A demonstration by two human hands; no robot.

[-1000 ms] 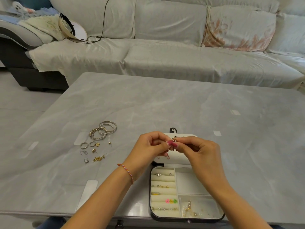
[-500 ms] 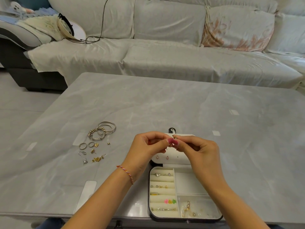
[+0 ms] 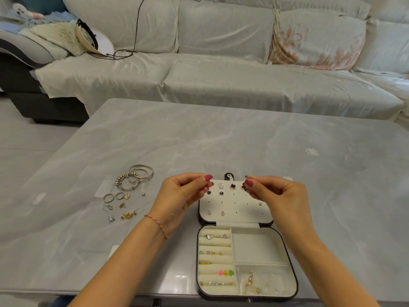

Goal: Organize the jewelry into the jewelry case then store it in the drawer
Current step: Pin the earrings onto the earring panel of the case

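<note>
The black jewelry case (image 3: 292, 262) lies open at the table's near edge, cream inside, with rings and studs in its roll slots and small pieces in a lower right compartment. Its earring panel (image 3: 234, 209) in the lid holds several studs. My left hand (image 3: 183, 196) pinches at the panel's upper left corner. My right hand (image 3: 276, 196) pinches a dark clover earring (image 3: 244, 187) at the panel's upper right. Loose bangles (image 3: 138, 177), rings (image 3: 108, 197) and small gold earrings (image 3: 127, 216) lie on the table to the left.
The grey marble-look table (image 3: 221, 140) stretches away ahead. Behind it stands a long pale sofa (image 3: 199, 80) with a floral cushion (image 3: 314, 41), a hat and a black cable at its left end.
My hands, joined over the panel's top middle before, have drawn apart to its two upper corners. The studs on the panel now show between them.
</note>
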